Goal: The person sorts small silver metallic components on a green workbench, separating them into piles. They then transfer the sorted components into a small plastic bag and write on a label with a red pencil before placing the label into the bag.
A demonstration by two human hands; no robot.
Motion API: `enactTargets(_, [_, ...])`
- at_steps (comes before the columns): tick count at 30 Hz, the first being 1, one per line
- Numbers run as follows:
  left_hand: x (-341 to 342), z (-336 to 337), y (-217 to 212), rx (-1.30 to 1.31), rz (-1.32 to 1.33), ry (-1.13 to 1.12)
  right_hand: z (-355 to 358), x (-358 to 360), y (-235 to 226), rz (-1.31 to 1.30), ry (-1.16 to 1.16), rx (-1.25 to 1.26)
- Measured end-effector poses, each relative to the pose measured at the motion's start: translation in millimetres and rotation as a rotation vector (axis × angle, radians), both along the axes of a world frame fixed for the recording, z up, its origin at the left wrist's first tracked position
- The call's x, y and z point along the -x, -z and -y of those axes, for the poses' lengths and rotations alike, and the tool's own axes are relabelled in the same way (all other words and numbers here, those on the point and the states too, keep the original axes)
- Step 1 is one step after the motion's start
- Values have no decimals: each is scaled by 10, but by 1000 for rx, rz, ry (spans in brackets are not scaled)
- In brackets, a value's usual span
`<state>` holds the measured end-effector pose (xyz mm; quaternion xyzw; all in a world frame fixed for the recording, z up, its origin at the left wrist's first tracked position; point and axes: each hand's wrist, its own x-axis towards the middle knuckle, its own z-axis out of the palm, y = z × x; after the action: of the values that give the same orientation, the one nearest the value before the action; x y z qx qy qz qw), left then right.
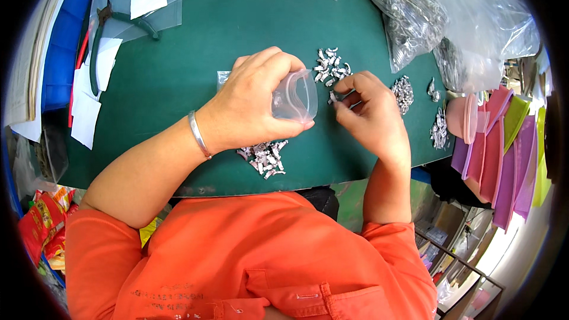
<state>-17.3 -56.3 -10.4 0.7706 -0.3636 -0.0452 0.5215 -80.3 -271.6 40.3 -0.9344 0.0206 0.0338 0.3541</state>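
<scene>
Likely bagging: your left grip (252, 96) holds a clear plastic bag (294, 98); alongside, right grip (373, 114) pinches a small silvery metal piece (332, 96); keep the bag wide

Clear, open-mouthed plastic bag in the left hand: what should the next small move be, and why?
Probably ease the right hand leftward and drop its small, irregular, silver-coloured metal piece into the clear, open-mouthed plastic bag: the left hand holds the bag's mouth open toward the right, and the piece is held just outside that opening.
</scene>
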Motion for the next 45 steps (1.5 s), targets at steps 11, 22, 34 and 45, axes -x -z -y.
enactTargets(11, [2,-6,-12,-10,3,0,-131,-2,168,130,-39,185])
enactTargets(22, [4,-7,-10,-9,8,-3,-239,-53,299,218,14,195])
enactTargets(34, [0,-8,-16,-11,0,-2,-216,-21,333,309,-36,182])
enactTargets(45, [6,-7,-18,-9,3,-2,-176,77,143,106,-89,72])
